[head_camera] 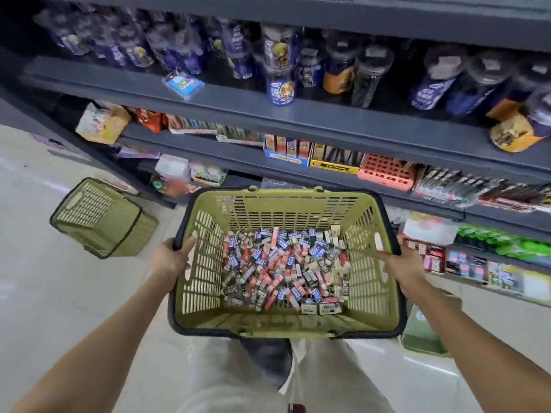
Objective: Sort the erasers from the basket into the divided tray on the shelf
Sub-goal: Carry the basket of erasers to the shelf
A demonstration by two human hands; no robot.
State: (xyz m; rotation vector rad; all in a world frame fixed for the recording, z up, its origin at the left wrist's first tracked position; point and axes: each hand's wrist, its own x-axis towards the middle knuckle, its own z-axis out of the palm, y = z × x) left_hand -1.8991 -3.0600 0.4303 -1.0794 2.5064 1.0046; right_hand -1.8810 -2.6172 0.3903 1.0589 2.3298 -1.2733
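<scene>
Green basket (205, 281) hangs gripped at both side rims: left hand (173, 257), right hand (399, 263). Erasers (286, 269) lie between them; the salmon divided tray (386, 172) sits beyond the basket's far rim, nearer the right hand.

The basket (208, 281) is open at the top, its erasers (283, 269) reachable from above; both hands hold its rim; a second basket (101, 219) blocks the floor (44, 293) at left; packed shelves (298, 120) stand ahead.

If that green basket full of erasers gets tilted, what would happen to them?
The erasers lie loose in a heap, so they would probably slide toward the low side. Most look too big for the basket slots. Gripped by left hand and right hand, it seems manageable.
</scene>
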